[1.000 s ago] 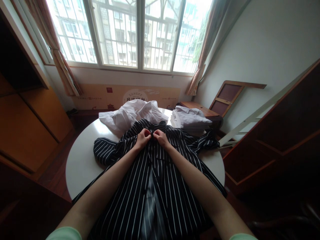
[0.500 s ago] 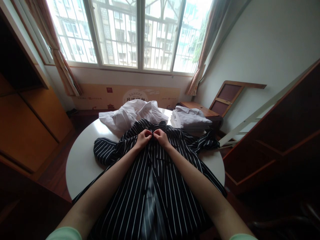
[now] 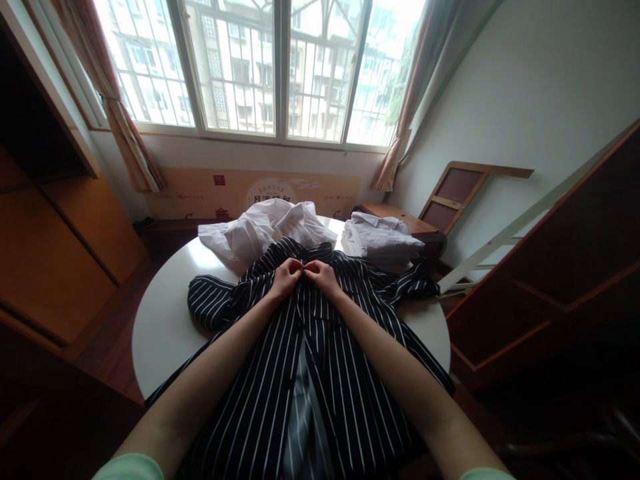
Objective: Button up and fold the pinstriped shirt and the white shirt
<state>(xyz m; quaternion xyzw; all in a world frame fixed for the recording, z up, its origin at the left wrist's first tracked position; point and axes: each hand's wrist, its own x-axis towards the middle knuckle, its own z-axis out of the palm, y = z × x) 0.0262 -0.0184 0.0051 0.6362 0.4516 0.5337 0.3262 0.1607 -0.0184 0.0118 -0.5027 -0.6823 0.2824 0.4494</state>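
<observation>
A black shirt with white stripes (image 3: 345, 347) lies spread over the round white table (image 3: 160, 320), its collar end away from me and its lower part hanging toward me. Its front edges part below my hands, showing a greyish inner side. My left hand (image 3: 287, 277) pinches the left front edge just below the collar. Close beside it, my right hand (image 3: 323, 277) pinches the right front edge, and the fingertips of both hands meet. Whatever small button sits between the fingers is too hidden to make out. One sleeve (image 3: 210, 300) lies bunched at the left.
Behind the collar lies a crumpled white garment (image 3: 270, 227). A stack of folded white shirts (image 3: 383, 235) sits at the table's back right. A wooden cabinet (image 3: 65, 253) stands left, and a dark wooden panel (image 3: 550, 293) leans at the right. Windows are ahead.
My right hand has shifted very slightly left, closer against my left fingertips. The shirt and the other garments stay where they were.
</observation>
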